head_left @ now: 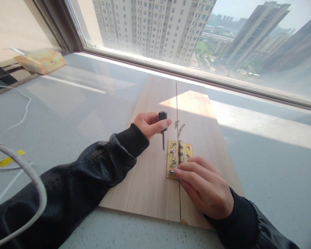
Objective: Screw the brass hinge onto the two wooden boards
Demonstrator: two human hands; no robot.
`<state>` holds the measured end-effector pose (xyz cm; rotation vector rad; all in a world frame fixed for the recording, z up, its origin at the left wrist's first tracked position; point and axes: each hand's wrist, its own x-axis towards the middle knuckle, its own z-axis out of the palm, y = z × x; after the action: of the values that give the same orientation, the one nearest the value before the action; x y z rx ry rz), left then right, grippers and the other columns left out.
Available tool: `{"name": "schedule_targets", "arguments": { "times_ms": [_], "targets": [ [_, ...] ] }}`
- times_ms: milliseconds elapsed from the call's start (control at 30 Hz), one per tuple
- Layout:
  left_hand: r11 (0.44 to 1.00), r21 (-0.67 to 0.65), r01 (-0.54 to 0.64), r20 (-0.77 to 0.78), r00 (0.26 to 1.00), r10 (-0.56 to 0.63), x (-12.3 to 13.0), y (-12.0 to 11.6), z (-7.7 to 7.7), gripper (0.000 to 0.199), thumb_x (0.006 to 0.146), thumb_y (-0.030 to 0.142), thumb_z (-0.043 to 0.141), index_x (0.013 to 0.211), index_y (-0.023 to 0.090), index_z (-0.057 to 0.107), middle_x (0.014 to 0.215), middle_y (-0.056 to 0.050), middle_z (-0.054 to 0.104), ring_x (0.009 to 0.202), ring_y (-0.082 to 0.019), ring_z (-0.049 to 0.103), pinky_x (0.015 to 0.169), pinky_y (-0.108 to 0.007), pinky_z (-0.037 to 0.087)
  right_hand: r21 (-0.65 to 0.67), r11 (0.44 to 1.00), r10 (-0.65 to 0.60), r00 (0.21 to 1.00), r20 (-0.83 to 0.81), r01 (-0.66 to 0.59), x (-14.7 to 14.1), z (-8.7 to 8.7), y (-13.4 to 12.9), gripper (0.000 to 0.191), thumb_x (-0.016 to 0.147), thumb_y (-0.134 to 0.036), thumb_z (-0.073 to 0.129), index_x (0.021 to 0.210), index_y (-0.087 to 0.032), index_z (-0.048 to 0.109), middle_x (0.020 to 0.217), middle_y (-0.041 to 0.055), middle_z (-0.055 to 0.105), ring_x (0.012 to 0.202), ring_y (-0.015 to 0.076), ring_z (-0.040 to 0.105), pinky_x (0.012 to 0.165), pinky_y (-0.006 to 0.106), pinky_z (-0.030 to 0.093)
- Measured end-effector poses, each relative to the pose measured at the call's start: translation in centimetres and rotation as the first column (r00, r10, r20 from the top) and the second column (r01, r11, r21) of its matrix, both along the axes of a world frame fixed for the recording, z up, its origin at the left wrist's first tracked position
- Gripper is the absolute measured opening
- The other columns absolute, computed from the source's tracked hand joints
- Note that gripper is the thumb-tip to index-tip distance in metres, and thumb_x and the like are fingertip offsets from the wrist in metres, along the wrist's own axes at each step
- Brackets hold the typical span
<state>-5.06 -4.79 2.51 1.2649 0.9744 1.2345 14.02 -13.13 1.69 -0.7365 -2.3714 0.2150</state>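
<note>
My left hand [150, 124] grips a short black-handled screwdriver [162, 121], its shaft pointing down above the left board. A worn brass butt hinge [172, 155] lies across the seam between two pale wooden boards [147, 186]. Screw heads show in the hinge's left leaf. At the lower hole of that leaf, my right hand [204, 185] pinches a small screw [172, 172] between thumb and fingers. That hand covers the lower part of the right leaf. Several loose screws [181, 129] lie on the boards just beyond the hinge.
The boards rest on a speckled pale sill [269, 180] beneath a large window. White cable [43, 197] loops at the left, near my left sleeve, with a yellow tag [9, 159] by it. A yellowish soft packet [41, 61] sits in the far left corner.
</note>
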Motion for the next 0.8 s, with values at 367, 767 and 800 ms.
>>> {"name": "schedule_targets", "arguments": {
  "times_ms": [367,767,800],
  "targets": [
    [1.000,0.021,0.008,-0.009,1.000,-0.008,-0.05,0.25,-0.42,0.022,0.069,0.032,0.066,0.061,0.011,0.061,0.051,0.003,0.054,0.046,-0.004,0.047,0.046,-0.018,0.042,-0.080,0.994,-0.068,0.998,-0.008,0.068,-0.14,-0.12,0.16,0.013,0.074,-0.006,0.064,0.084,-0.015,0.063,0.081,0.0072,0.063,0.076,0.0172,0.052,0.067,0.033,0.048],
    [1.000,0.012,0.005,-0.013,1.000,-0.005,0.08,0.02,-0.19,0.022,0.070,0.030,0.065,0.060,0.012,0.060,0.051,0.003,0.054,0.046,-0.004,0.046,0.046,-0.018,0.041,-0.058,0.995,-0.075,0.997,0.012,0.075,0.07,-0.38,0.23,0.022,0.075,-0.009,0.064,0.096,-0.016,0.064,0.083,0.0073,0.062,0.076,0.0169,0.051,0.066,0.033,0.049],
    [1.000,0.012,0.005,-0.013,1.000,-0.005,0.08,-0.01,-0.15,0.021,0.070,0.030,0.065,0.060,0.012,0.060,0.051,0.003,0.053,0.046,-0.004,0.046,0.046,-0.018,0.041,-0.059,0.996,-0.069,0.998,0.003,0.069,0.03,-0.34,0.23,0.022,0.074,-0.008,0.063,0.096,-0.015,0.064,0.084,0.0075,0.062,0.077,0.0170,0.052,0.066,0.033,0.049]
  ]
}}
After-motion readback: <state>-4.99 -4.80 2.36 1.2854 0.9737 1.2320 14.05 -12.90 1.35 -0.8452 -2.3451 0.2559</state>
